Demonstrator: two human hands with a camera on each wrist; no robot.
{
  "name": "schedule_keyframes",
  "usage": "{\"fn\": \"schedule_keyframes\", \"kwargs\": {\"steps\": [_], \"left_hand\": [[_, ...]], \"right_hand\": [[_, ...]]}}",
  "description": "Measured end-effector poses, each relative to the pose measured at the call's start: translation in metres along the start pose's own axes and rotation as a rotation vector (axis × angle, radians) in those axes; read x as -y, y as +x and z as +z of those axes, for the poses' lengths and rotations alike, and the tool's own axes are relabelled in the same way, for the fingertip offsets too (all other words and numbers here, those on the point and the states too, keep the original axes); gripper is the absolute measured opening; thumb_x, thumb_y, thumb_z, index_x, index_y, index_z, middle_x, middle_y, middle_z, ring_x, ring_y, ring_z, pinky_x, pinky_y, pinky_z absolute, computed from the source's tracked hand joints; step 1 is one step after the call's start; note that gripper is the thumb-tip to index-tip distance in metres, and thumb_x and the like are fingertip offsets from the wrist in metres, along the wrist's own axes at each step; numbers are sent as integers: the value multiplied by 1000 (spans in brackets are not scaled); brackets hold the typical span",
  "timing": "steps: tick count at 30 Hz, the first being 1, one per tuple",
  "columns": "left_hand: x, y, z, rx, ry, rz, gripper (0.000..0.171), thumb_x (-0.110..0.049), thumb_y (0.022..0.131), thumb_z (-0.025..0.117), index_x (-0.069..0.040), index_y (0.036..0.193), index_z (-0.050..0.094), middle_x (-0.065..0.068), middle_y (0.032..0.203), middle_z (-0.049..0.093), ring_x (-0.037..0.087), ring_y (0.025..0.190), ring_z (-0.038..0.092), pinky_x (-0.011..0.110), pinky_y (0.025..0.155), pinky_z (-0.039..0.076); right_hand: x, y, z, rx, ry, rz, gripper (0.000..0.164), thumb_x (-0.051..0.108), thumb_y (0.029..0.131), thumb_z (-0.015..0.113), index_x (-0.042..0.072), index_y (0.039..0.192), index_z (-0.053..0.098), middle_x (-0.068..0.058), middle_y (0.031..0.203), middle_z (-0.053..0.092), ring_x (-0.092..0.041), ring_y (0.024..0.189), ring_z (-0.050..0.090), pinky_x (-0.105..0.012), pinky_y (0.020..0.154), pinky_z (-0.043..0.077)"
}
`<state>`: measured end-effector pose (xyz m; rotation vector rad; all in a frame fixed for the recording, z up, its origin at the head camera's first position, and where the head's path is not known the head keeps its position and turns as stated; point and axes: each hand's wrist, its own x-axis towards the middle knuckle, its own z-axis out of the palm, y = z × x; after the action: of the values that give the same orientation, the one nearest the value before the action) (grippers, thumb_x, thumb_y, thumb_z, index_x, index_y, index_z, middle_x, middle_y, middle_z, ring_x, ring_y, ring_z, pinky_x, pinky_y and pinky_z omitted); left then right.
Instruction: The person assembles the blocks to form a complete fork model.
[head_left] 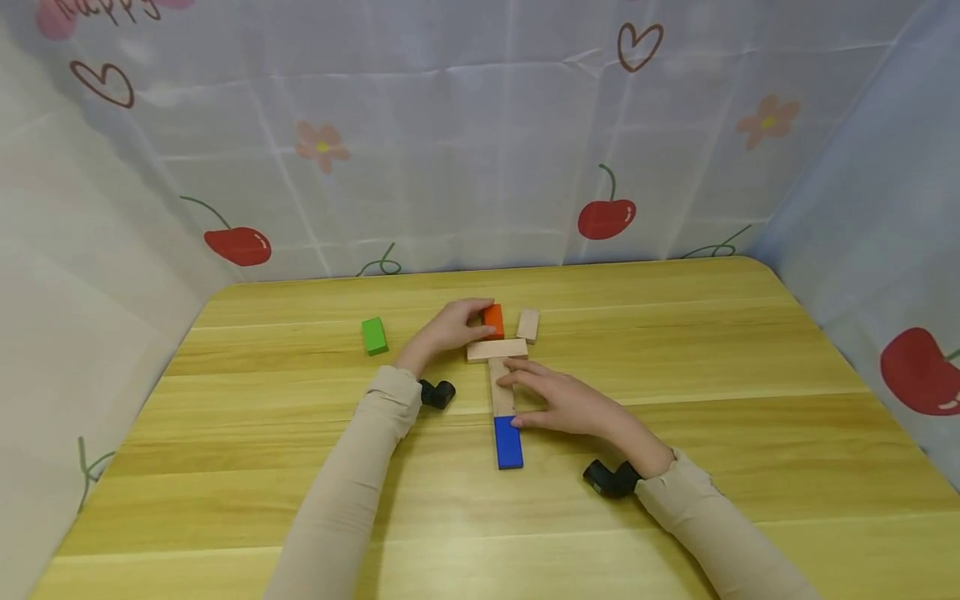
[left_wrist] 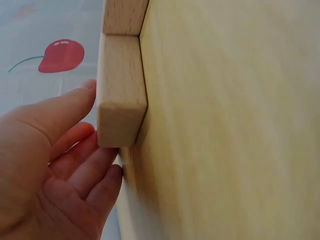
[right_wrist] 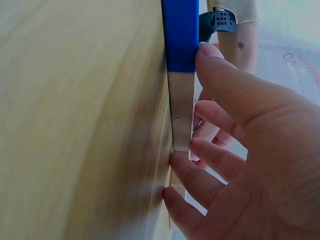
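My left hand pinches an orange-red wooden block between thumb and fingers at the far end of a row. The red block is hidden in the left wrist view, behind a plain block. Touching its near side lies a plain block set crosswise. From there a plain lengthwise block runs toward me, ending against a blue block. My right hand rests along this row with fingers spread. Its thumb touches the blue block, its fingers the plain blocks.
A green block lies apart to the left on the wooden table. Another plain block lies right of the red one, close to the crosswise block. A printed curtain hangs behind the table's far edge.
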<state>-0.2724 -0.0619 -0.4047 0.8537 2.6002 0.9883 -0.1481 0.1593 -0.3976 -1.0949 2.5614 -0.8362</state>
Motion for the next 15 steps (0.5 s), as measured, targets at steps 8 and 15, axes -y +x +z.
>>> {"fn": "schedule_keyframes", "kwargs": {"steps": [8, 15], "left_hand": [[-5, -3, 2, -2, -2, -22, 56, -19, 93, 62, 3, 139, 41, 16, 139, 43, 26, 127, 38, 34, 103, 30], [-4, -6, 2, 7, -1, 0, 54, -17, 93, 61, 3, 139, 41, 15, 139, 43, 26, 128, 38, 34, 104, 29]], "right_hand": [[-2, 0, 0, 1, -7, -3, 57, 40, 88, 64, 13, 136, 49, -9, 151, 25, -26, 134, 27, -46, 102, 31], [-2, 1, 1, 0, -7, -4, 56, 41, 88, 64, 14, 135, 50, -8, 150, 25, -26, 134, 27, -46, 102, 32]]}}
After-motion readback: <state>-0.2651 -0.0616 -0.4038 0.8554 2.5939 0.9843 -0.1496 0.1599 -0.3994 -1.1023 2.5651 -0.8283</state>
